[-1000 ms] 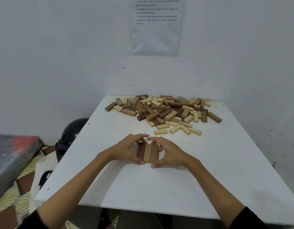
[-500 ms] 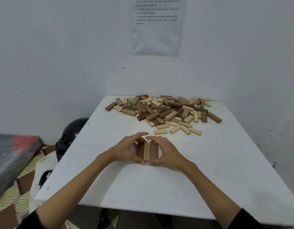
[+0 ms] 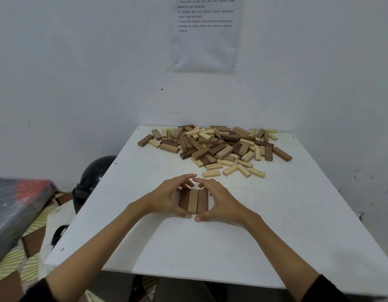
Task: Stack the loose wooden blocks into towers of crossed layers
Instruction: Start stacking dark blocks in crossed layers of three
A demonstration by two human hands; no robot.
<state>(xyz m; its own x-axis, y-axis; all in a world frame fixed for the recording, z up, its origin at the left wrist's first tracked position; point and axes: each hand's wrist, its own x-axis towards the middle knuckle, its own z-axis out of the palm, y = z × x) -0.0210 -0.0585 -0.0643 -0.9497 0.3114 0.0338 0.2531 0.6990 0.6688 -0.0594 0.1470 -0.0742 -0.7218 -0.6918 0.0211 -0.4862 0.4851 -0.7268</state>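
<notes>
Three wooden blocks [image 3: 193,201] lie side by side as one flat layer in the middle of the white table [image 3: 210,247]: dark, light, then mid-brown. My left hand [image 3: 166,198] curls round the layer's left side, thumb at its near end and fingers over its far end. My right hand [image 3: 217,200] mirrors it on the right side. The thumbs nearly meet at the near end. A big heap of loose light and dark blocks [image 3: 217,147] covers the far part of the table.
A black helmet [image 3: 95,175] sits beyond the table's left edge. A dark bag with a red patch [image 3: 16,205] lies at the far left above a patterned floor. A printed sheet [image 3: 206,33] hangs on the white wall behind the table.
Both hands have closed in tighter round the three blocks and shifted them slightly toward the far side. The thumbs have come nearer to each other.
</notes>
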